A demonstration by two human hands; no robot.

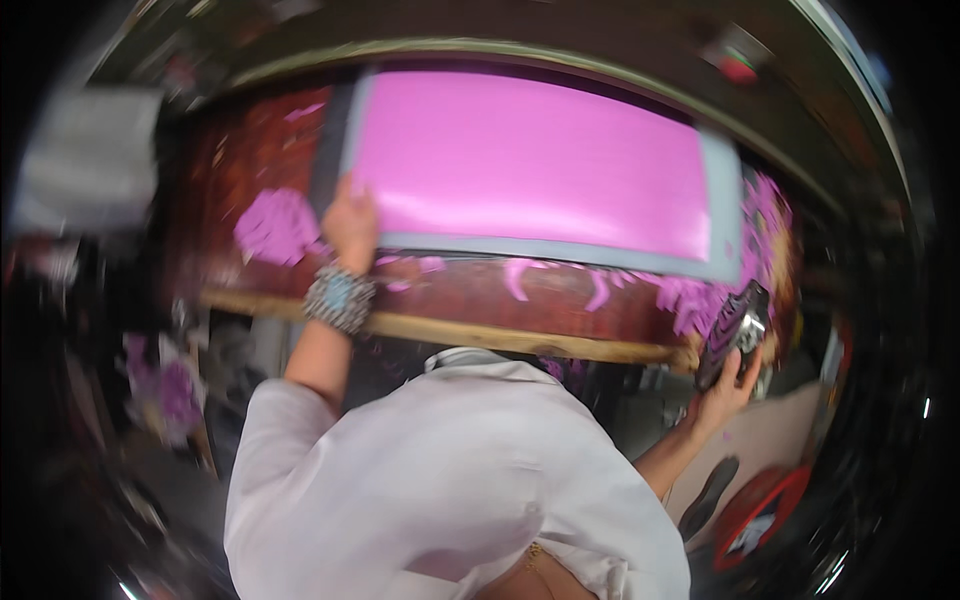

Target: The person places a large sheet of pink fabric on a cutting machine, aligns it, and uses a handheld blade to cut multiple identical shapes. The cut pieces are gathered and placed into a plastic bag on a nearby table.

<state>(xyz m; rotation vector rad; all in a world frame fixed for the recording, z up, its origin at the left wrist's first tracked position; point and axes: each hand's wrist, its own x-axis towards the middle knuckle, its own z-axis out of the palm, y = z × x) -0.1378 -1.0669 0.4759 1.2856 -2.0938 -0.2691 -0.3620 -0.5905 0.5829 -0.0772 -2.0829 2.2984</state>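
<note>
Looks like we're positioning pink sheet point(530, 160): L hand point(350, 228) at edge, grip unclear (blur); R hand point(727, 393) pinching dark sole-shaped piece point(716, 342). Next prob. needs sheet flat.

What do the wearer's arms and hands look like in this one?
White short sleeves leave both forearms bare. The left hand is ungloved, with a wide silvery, blue-centred bracelet at the wrist. The right hand is ungloved too, with no bracelet showing.

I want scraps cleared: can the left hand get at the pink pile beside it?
Probably yes: the left hand, at the edge of the pink sheet, is near the pink pile, with nothing visible between.
</note>
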